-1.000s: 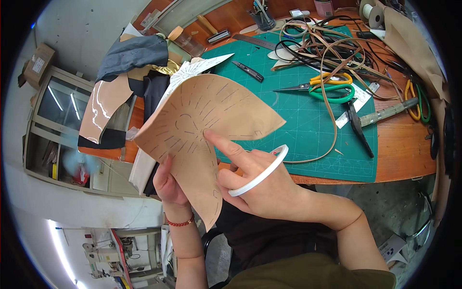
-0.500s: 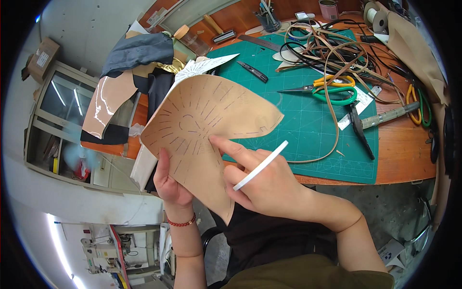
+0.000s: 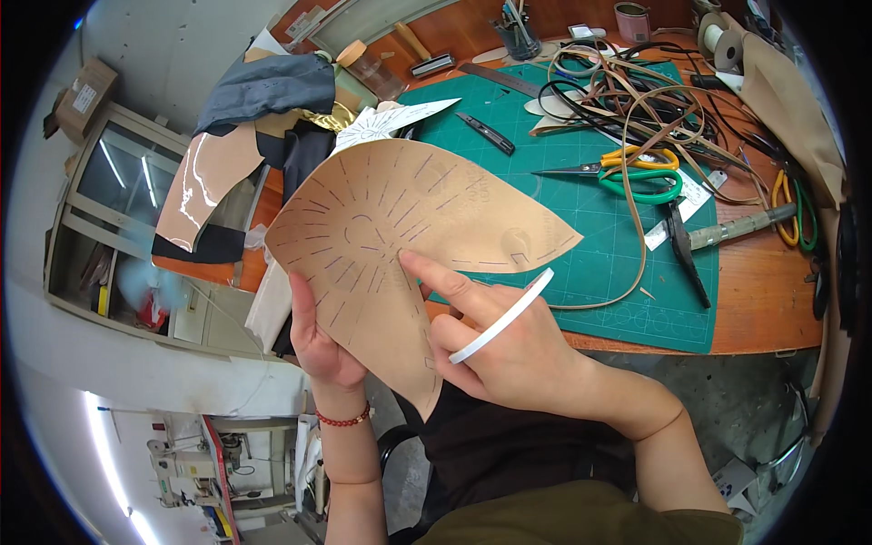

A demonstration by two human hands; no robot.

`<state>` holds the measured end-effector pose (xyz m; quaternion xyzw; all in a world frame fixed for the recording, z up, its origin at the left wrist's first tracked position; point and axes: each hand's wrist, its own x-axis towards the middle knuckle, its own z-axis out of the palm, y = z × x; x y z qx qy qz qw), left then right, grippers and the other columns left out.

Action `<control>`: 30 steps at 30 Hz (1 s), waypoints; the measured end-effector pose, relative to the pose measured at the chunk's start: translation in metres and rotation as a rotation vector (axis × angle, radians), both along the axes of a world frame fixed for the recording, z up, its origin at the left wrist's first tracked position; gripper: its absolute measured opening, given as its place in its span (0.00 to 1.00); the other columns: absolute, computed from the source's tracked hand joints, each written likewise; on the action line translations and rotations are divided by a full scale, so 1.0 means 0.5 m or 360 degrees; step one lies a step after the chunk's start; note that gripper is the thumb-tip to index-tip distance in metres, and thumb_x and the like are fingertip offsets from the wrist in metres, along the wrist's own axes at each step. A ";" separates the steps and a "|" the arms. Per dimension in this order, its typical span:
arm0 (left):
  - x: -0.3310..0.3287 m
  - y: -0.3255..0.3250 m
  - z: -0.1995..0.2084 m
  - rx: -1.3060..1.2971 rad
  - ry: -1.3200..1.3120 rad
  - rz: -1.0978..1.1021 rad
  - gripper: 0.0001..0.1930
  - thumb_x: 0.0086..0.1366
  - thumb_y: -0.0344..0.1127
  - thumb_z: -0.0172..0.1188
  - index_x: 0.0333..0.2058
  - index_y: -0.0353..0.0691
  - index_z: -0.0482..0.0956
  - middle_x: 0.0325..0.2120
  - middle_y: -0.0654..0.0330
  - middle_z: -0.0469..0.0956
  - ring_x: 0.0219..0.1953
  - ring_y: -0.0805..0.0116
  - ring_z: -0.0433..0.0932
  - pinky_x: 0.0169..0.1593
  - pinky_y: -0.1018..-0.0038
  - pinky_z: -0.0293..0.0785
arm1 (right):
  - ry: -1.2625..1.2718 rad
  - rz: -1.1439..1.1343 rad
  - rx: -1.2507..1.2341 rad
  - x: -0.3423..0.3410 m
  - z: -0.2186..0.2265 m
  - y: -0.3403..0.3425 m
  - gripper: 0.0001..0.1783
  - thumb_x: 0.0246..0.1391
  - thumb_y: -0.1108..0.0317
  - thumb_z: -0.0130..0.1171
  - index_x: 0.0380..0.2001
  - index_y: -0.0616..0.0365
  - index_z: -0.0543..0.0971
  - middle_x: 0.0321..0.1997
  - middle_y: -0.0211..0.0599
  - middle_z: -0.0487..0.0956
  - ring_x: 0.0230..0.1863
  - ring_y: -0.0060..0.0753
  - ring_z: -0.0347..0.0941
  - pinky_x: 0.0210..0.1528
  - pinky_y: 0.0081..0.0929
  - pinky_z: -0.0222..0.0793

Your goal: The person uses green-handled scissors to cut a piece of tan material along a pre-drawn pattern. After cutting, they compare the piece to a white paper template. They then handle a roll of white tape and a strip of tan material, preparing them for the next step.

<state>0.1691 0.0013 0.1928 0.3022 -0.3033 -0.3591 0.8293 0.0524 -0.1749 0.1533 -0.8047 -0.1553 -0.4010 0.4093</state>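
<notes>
A tan, leather-like cut piece [image 3: 363, 191] is held up in front of me, its two pointed lobes spreading right and downward. Purple dashes radiate from its centre and line some edges. My left hand [image 3: 325, 341] grips it at the lower left, thumb on the marked face and the other fingers partly hidden behind. With its index fingertip, my right hand [image 3: 490, 331] touches the piece near the notch between the lobes. A slim white stick [image 3: 502, 318] is held in the curled fingers of that hand, slanting up to the right.
Beyond lies a green cutting mat [image 3: 563, 282] with a box cutter [image 3: 485, 133], scissors [image 3: 627, 171] and a tangle of cords [image 3: 627, 100]. A hammer-like tool [image 3: 718, 232] lies at the right. White patterned paper [image 3: 386, 125] and dark fabric [image 3: 263, 91] sit at the left.
The right lobe of the tan piece has spread out farther to the right and looks flatter. My index finger stays near the notch. The background has shifted slightly in the picture.
</notes>
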 end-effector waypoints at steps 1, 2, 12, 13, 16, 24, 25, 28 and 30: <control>0.000 -0.001 0.001 0.0014 -0.0014 0.0002 0.32 0.74 0.56 0.28 0.67 0.41 0.48 0.66 0.51 0.55 0.66 0.52 0.58 0.66 0.54 0.57 | 0.0002 0.0005 -0.0004 -0.001 -0.001 -0.001 0.13 0.36 0.72 0.59 0.15 0.63 0.64 0.59 0.59 0.69 0.25 0.37 0.72 0.26 0.35 0.67; -0.001 -0.003 0.002 0.0027 -0.0028 0.0004 0.32 0.74 0.55 0.28 0.67 0.41 0.48 0.66 0.51 0.55 0.66 0.52 0.58 0.66 0.55 0.57 | 0.0004 0.0009 -0.0007 -0.002 -0.002 -0.001 0.13 0.37 0.72 0.59 0.14 0.63 0.64 0.59 0.59 0.69 0.25 0.37 0.71 0.26 0.35 0.67; -0.011 -0.022 0.009 0.0002 -0.0092 -0.0015 0.29 0.74 0.53 0.29 0.66 0.40 0.53 0.65 0.51 0.58 0.65 0.55 0.60 0.67 0.57 0.56 | 0.0051 -0.0051 -0.0170 -0.004 -0.004 -0.004 0.14 0.33 0.72 0.64 0.17 0.58 0.66 0.63 0.49 0.67 0.25 0.35 0.69 0.27 0.32 0.68; -0.013 -0.025 0.010 0.0013 -0.0100 -0.0006 0.29 0.74 0.53 0.29 0.66 0.40 0.53 0.65 0.51 0.58 0.65 0.55 0.59 0.67 0.57 0.56 | 0.0055 -0.0065 -0.0176 -0.005 -0.003 -0.006 0.14 0.33 0.72 0.64 0.17 0.58 0.66 0.63 0.49 0.67 0.25 0.35 0.70 0.28 0.32 0.68; -0.013 -0.024 0.012 0.0034 -0.0118 0.0005 0.29 0.74 0.52 0.29 0.66 0.40 0.53 0.65 0.51 0.57 0.65 0.55 0.59 0.67 0.57 0.55 | 0.0011 -0.0088 -0.0117 -0.004 -0.008 -0.007 0.14 0.33 0.72 0.64 0.18 0.58 0.66 0.63 0.50 0.67 0.26 0.35 0.70 0.28 0.32 0.68; -0.015 -0.023 0.014 0.0070 -0.0109 -0.0017 0.29 0.74 0.52 0.29 0.66 0.40 0.52 0.65 0.51 0.57 0.66 0.55 0.58 0.68 0.58 0.54 | -0.0041 -0.0084 -0.0050 -0.001 -0.006 -0.002 0.11 0.38 0.70 0.58 0.16 0.64 0.68 0.58 0.57 0.70 0.25 0.35 0.70 0.26 0.34 0.67; -0.016 -0.022 0.014 0.0081 -0.0083 0.0003 0.29 0.74 0.52 0.29 0.66 0.40 0.52 0.65 0.51 0.57 0.66 0.55 0.58 0.68 0.58 0.54 | -0.0034 -0.0086 -0.0048 -0.001 -0.006 -0.003 0.10 0.37 0.70 0.58 0.16 0.64 0.68 0.57 0.57 0.70 0.25 0.35 0.70 0.26 0.34 0.67; -0.019 -0.022 0.014 0.0115 -0.0043 0.0052 0.29 0.75 0.52 0.30 0.66 0.40 0.52 0.65 0.51 0.58 0.66 0.55 0.59 0.67 0.58 0.55 | -0.0067 -0.0134 -0.0018 0.002 -0.007 -0.010 0.10 0.37 0.71 0.58 0.16 0.64 0.68 0.57 0.57 0.71 0.26 0.36 0.70 0.26 0.35 0.67; -0.020 -0.023 0.014 0.0139 -0.0069 0.0065 0.29 0.75 0.52 0.30 0.66 0.39 0.52 0.65 0.50 0.58 0.65 0.55 0.60 0.67 0.57 0.56 | -0.0104 -0.0159 0.0028 0.005 -0.006 -0.014 0.09 0.36 0.72 0.57 0.16 0.65 0.68 0.57 0.57 0.71 0.26 0.36 0.70 0.26 0.35 0.68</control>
